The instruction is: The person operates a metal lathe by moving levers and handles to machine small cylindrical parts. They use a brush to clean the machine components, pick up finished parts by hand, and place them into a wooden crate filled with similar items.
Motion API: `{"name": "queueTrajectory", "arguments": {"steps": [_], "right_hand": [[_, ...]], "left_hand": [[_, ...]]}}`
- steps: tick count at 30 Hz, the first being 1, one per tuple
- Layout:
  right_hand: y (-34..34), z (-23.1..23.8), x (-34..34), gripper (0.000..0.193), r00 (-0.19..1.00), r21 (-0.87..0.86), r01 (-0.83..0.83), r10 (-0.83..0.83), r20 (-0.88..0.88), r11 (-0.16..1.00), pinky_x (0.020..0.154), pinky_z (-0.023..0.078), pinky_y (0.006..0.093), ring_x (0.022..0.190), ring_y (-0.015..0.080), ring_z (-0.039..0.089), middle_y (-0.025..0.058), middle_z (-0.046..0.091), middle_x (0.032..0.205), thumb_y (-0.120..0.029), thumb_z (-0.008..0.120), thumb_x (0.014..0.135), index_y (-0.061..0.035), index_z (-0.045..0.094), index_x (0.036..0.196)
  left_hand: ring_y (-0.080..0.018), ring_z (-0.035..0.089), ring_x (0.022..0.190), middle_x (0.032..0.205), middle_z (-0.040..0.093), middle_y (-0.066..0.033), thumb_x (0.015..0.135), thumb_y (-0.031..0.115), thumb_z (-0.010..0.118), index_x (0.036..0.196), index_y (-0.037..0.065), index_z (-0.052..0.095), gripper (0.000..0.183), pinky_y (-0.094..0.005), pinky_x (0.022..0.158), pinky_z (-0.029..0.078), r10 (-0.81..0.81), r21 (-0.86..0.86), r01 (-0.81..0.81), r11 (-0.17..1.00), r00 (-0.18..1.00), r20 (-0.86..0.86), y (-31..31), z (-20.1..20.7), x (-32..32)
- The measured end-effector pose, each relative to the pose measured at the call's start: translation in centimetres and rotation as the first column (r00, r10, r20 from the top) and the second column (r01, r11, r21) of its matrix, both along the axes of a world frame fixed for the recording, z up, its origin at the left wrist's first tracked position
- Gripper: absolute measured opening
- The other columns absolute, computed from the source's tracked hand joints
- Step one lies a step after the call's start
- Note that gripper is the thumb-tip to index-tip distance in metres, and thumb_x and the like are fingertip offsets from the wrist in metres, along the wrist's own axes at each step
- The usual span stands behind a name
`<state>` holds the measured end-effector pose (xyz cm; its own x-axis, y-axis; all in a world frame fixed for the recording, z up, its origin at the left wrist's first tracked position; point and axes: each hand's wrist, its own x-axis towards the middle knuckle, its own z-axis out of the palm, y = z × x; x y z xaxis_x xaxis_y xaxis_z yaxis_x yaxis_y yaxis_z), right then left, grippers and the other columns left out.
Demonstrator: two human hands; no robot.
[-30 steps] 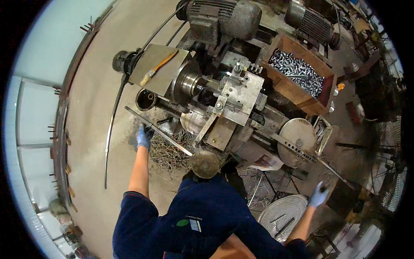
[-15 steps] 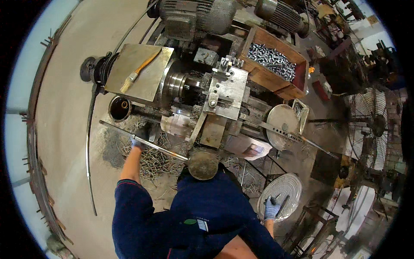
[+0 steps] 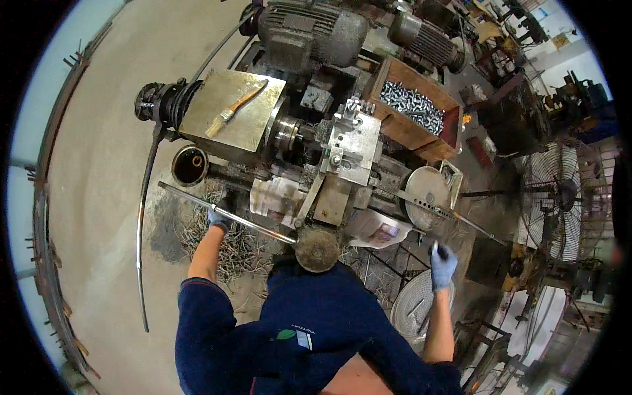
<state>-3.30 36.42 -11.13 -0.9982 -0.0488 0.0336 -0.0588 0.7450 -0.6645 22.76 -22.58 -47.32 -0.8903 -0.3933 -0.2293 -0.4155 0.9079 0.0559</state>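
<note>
My left hand [image 3: 217, 218], in a light blue-grey glove, is closed round a long metal lever [image 3: 253, 227]. A round, dirty weight or knob [image 3: 316, 250] sits at the lever's right end, close to my waist. My right hand [image 3: 444, 268], gloved alike, is raised at the right with its fingers closed on a small shiny metal piece [image 3: 434, 246]; its full shape cannot be made out. Below that hand lies a round ridged tray [image 3: 399, 315] with a short metal rod on it. Ahead stands a greasy lathe-like machine with a spindle chuck [image 3: 287, 133] and a tool block [image 3: 354, 146].
A wooden box [image 3: 413, 136] of small metal parts stands at the back right. A brush [image 3: 236, 110] rests on the machine's flat cover. Metal shavings [image 3: 230, 253] litter the floor at left. A pot of dark liquid [image 3: 189, 166], motors [image 3: 309, 33] and a fan [image 3: 559, 197] surround the machine.
My right hand has risen from the round tray and moved forward, holding a small metal piece. My left hand stays on the lever. The whole view has shifted slightly.
</note>
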Motion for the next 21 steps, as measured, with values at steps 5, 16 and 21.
{"name": "queueTrajectory", "arguments": {"steps": [5,16,21], "right_hand": [[-9.6,5.4,-2.8,0.017,0.946,-0.006,-0.278,0.273,-0.177,0.961,0.061,0.044,0.0227,0.063,0.0093,0.054,0.0068,0.062,0.07,-0.013,0.063,0.075,0.0023,0.061,0.083],[-29.1,8.5,-4.4,0.032,0.554,0.274,-0.741,0.789,-0.265,0.613,0.077,0.044,0.0359,0.089,0.0285,0.056,0.0127,0.059,0.095,-0.038,0.06,0.072,-0.0103,0.064,0.088],[-36.7,7.4,-4.5,0.046,0.477,0.534,-0.78,0.863,0.169,0.326,0.083,0.04,0.0374,0.086,0.0298,0.056,0.0167,0.06,0.089,-0.055,0.049,0.072,-0.0139,0.066,0.083]], "left_hand": [[-0.031,0.058,0.081,0.086,0.061,-0.0127,0.075,0.027,0.048,0.098,0.011,0.056,0.028,-0.039,0.067,0.046,0.437,0.593,-0.299,0.747,0.894,-0.099,2.1,9.9,-2.7],[-0.0328,0.057,0.085,0.093,0.059,-0.0155,0.078,0.034,0.048,0.1,0.012,0.057,0.032,-0.0397,0.071,0.045,0.478,0.302,-0.438,0.847,0.875,-0.073,0.1,21.4,2.4],[-0.0275,0.059,0.08,0.09,0.06,-0.0146,0.082,0.026,0.05,0.103,0.007,0.056,0.029,-0.0352,0.07,0.046,0.488,0.283,-0.413,0.865,0.567,-0.664,-3.8,31.3,9.8]]}}
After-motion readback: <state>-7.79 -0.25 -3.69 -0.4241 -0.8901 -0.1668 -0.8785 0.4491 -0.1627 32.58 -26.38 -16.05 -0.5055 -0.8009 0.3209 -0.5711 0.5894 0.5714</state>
